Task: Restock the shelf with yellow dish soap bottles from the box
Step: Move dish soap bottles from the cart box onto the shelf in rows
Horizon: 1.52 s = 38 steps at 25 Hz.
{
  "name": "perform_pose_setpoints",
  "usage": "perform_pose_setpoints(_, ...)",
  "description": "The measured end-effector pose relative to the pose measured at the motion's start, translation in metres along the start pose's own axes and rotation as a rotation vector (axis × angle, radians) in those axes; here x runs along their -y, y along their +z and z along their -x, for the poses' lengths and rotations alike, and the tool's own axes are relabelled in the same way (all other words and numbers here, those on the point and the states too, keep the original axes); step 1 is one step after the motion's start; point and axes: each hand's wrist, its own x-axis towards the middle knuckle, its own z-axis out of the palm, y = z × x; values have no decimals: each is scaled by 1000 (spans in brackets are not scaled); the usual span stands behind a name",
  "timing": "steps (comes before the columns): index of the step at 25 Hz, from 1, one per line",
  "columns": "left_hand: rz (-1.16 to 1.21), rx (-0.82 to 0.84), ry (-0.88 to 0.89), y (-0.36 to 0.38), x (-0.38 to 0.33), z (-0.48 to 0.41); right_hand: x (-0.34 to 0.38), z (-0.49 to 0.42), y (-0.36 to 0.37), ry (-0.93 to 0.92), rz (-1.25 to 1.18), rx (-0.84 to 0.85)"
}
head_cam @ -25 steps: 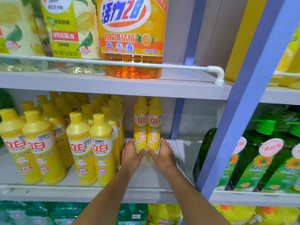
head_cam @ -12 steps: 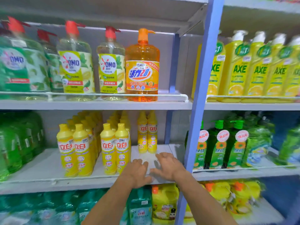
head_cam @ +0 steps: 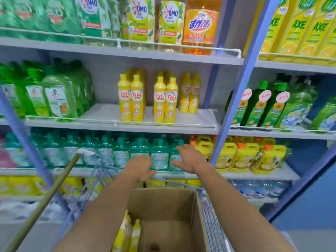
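Note:
Yellow dish soap bottles stand in rows on the middle shelf, and a pair stands furthest right, set back from the rail. A cardboard box sits in a wire cart below me, with a few yellow bottles lying in its left side. My left hand and my right hand hover in the air above the box's far edge, in front of the lower shelf. Both are empty with fingers spread.
The wire cart holds the box. A wooden pole leans at the left. Green bottles fill the shelf's left part; teal bottles stand on the shelf below. A blue upright divides the shelving.
Both hands let go of the pair of bottles on the shelf and drew back and down toward the box. The view pulled away from the shelf, so the box and cart came into sight.

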Motion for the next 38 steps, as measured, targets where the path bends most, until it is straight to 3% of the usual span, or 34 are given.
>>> perform_pose_setpoints(7, 83, 152, -65, 75, 35, 50, 59, 22, 76, -40, -80, 97)
perform_pose_setpoints(19, 227, 510, -242, 234, 57, 25, 69, -10, 275, -39, -245, 541)
perform_pose_setpoints(31, 432, 542, -449, 365, 98, -49, 92, -73, 453, -55, -294, 747)
perform_pose_setpoints(38, 497, 465, -495, 427, 102, -65, 116, -100, 573, 111, -417, 738)
